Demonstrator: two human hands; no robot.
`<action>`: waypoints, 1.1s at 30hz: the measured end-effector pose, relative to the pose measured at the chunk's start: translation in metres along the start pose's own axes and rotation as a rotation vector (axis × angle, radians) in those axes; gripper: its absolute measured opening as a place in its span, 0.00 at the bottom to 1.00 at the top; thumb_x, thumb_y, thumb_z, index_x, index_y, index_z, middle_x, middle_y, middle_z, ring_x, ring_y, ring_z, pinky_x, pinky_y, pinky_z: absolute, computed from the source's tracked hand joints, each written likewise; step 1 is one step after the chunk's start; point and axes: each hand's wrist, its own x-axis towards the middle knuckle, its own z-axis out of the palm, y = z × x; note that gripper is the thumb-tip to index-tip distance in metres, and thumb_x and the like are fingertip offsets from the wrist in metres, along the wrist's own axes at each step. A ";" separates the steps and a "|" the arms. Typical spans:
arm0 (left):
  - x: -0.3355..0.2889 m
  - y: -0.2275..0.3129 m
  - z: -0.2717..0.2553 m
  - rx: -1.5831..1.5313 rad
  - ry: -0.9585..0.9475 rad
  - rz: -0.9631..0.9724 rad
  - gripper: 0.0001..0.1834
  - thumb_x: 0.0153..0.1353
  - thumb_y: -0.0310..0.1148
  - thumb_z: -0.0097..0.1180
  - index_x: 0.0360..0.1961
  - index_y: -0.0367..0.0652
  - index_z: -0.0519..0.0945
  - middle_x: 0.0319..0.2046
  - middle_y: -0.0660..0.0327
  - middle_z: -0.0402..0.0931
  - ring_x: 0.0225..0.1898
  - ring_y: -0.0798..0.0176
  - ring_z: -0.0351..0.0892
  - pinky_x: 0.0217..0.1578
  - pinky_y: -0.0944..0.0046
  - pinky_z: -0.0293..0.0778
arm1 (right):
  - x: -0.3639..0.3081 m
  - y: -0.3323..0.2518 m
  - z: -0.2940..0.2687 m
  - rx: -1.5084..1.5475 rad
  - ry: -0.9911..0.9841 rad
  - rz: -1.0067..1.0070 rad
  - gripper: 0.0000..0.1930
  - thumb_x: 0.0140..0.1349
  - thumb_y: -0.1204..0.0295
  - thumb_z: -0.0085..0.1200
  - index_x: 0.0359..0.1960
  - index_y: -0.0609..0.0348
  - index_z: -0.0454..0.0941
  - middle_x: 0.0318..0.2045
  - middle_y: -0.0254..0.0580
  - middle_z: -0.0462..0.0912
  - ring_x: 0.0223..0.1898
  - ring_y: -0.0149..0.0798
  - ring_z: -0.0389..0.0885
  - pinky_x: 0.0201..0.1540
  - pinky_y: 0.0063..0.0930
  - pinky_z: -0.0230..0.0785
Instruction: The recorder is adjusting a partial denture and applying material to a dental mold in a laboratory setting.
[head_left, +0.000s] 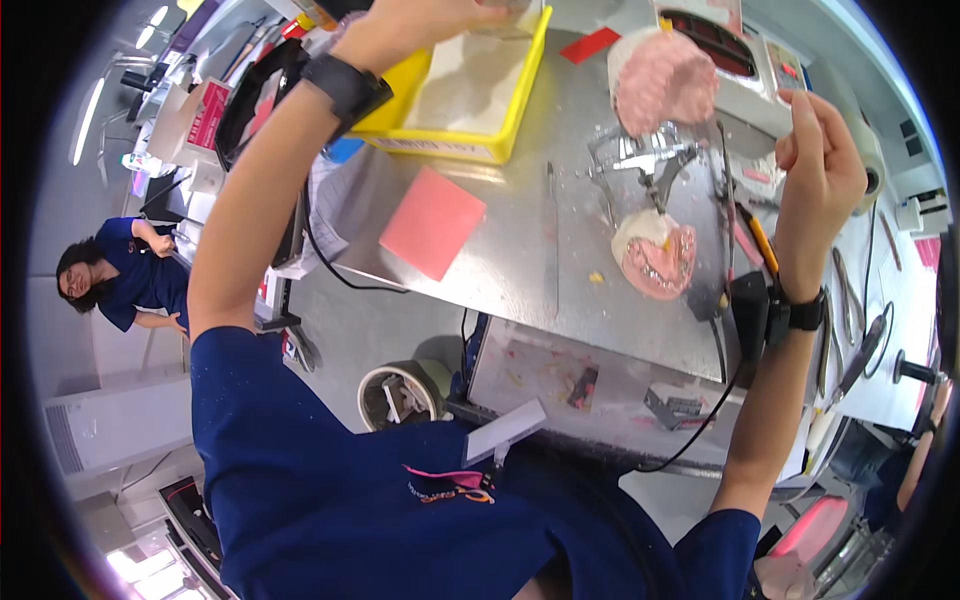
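Note:
My left hand (425, 25) reaches over a yellow tray (510, 135) lined with white. Its fingertips, partly cut off by the upper edge, close on a pale greyish thing (515, 18) that I cannot make out. My right hand (828, 165) is raised at the right, fingers loosely bent and apart, with nothing visible in them. Between the hands stands an opened metal dental articulator (645, 165). A dental model with pink wax (665, 82) is at its far end, and a smaller cream model with pink wax (655, 255) at its near end. A square pink wax sheet (433, 222) lies before the tray.
A thin metal tool (552, 240) lies beside the wax sheet. Handled tools, one orange (758, 240), lie near my right wrist, with a black cable over the bench edge. Below are an open drawer (540, 375) and a waste bin (405, 395). Another person (140, 265) is at left.

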 end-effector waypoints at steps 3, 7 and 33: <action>-0.001 0.005 -0.001 -0.022 0.013 0.027 0.14 0.45 0.38 0.66 0.20 0.35 0.83 0.18 0.45 0.77 0.23 0.47 0.81 0.28 0.55 0.75 | 0.001 0.001 0.001 0.005 0.027 0.016 0.12 0.69 0.70 0.55 0.43 0.68 0.85 0.16 0.24 0.72 0.20 0.15 0.63 0.25 0.13 0.51; 0.000 0.006 -0.001 -0.014 0.023 0.028 0.14 0.44 0.38 0.66 0.19 0.35 0.83 0.18 0.45 0.77 0.23 0.46 0.81 0.28 0.55 0.75 | 0.002 0.002 0.002 0.017 0.024 0.002 0.12 0.69 0.70 0.55 0.44 0.68 0.85 0.15 0.24 0.72 0.20 0.15 0.62 0.26 0.13 0.51; 0.001 -0.010 0.015 0.226 0.093 0.086 0.23 0.51 0.52 0.67 0.20 0.40 0.82 0.20 0.50 0.78 0.27 0.47 0.82 0.31 0.52 0.77 | -0.001 -0.001 0.000 -0.008 -0.002 0.130 0.12 0.72 0.69 0.52 0.40 0.66 0.83 0.15 0.23 0.67 0.18 0.16 0.59 0.22 0.16 0.48</action>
